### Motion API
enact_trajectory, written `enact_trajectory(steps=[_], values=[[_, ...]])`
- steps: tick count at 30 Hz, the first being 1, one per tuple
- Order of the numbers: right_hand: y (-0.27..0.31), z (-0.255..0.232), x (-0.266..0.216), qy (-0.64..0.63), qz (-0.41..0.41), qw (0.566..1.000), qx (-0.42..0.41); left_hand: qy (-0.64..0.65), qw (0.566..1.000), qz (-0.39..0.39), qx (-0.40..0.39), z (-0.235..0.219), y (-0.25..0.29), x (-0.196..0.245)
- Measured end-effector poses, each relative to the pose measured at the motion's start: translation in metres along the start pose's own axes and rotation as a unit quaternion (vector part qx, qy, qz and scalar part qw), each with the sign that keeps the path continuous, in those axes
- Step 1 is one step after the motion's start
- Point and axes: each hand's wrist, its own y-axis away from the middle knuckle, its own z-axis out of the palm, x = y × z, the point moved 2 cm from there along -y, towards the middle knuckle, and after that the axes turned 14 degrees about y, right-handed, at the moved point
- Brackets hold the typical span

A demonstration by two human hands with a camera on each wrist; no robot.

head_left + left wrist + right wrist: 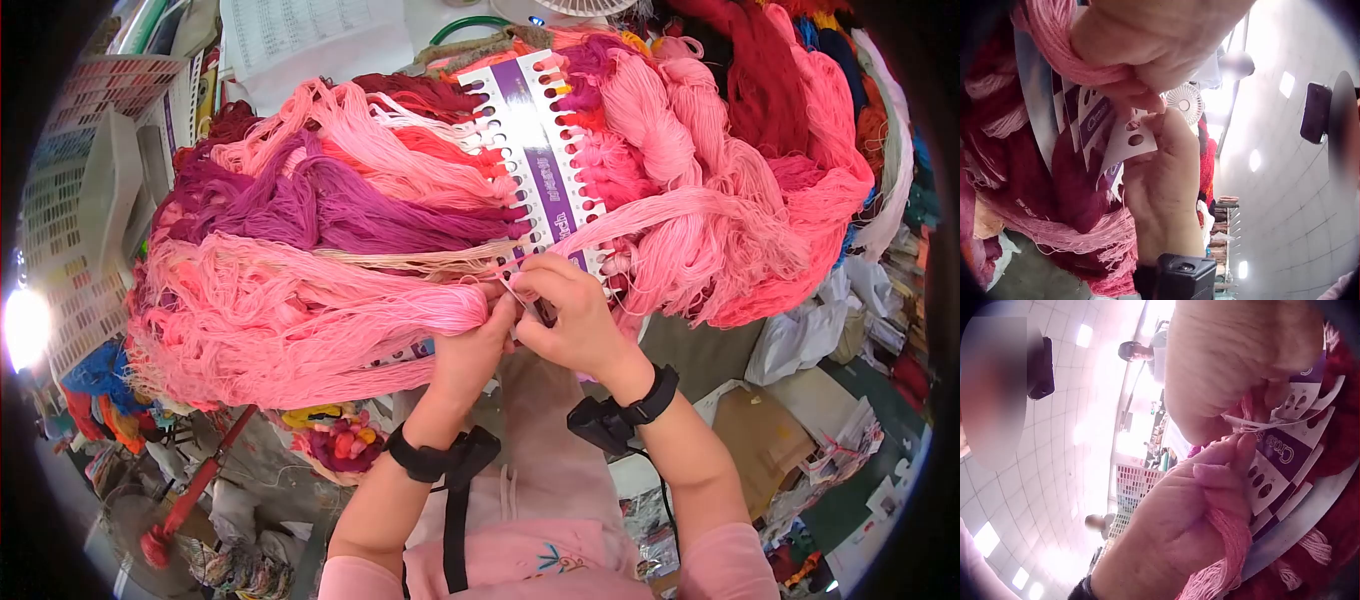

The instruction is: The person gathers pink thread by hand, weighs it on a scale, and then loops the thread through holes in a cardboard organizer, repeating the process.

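Observation:
A long white thread card (530, 150) with a purple band and punched edges lies across the bundles, pink, purple and red threads looped through its holes. My left hand (472, 352) grips a thick pink thread bundle (450, 308) at the card's near end. Beside it my right hand (575, 312), fingers bent, pinches a thin pale thread (1272, 425) close to the left fingertips. Pink strands (620, 222) run from the right-hand side of the card to these fingers. In the left wrist view, several punched cards (1094, 122) stand stacked behind the hands.
Purple thread (350, 200) spreads left of the card, and pink skeins (690, 120) heap on its right. A printed sheet (310, 45) lies behind. At the left stands a white plastic basket (60, 210); a small fan (1185, 103) is beyond the hands.

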Motion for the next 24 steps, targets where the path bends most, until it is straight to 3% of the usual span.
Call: enact_trajectory(steps=[3,5,6,9,13,18,21,24], values=[[-0.003,-0.002,-0.002,0.035,0.003,0.999,-0.015,-0.018,0.999,-0.005,0.028,-0.001,-0.003,0.004],[-0.006,-0.007,-0.003,0.042,0.008,0.999,-0.005,-0.009,0.998,-0.058,0.037,-0.010,-0.001,0.016],[-0.007,-0.009,-0.003,0.050,0.010,0.999,0.006,0.068,0.994,-0.082,0.039,-0.020,-0.001,0.027],[-0.008,-0.007,-0.003,0.038,-0.012,0.998,0.049,0.143,0.986,-0.063,0.053,-0.038,0.003,0.048],[-0.006,0.000,0.000,0.014,-0.006,0.999,0.046,0.055,0.994,-0.070,0.057,-0.029,-0.001,0.041],[0.000,-0.003,0.004,0.033,-0.044,0.998,-0.003,0.127,0.985,-0.088,0.078,-0.024,0.013,0.045],[0.003,0.001,0.010,0.051,-0.049,0.997,-0.012,0.168,0.977,-0.130,0.023,-0.021,0.020,0.049],[0.004,0.006,0.013,0.062,-0.044,0.996,-0.047,0.147,0.979,-0.113,0.086,-0.019,0.018,0.047]])
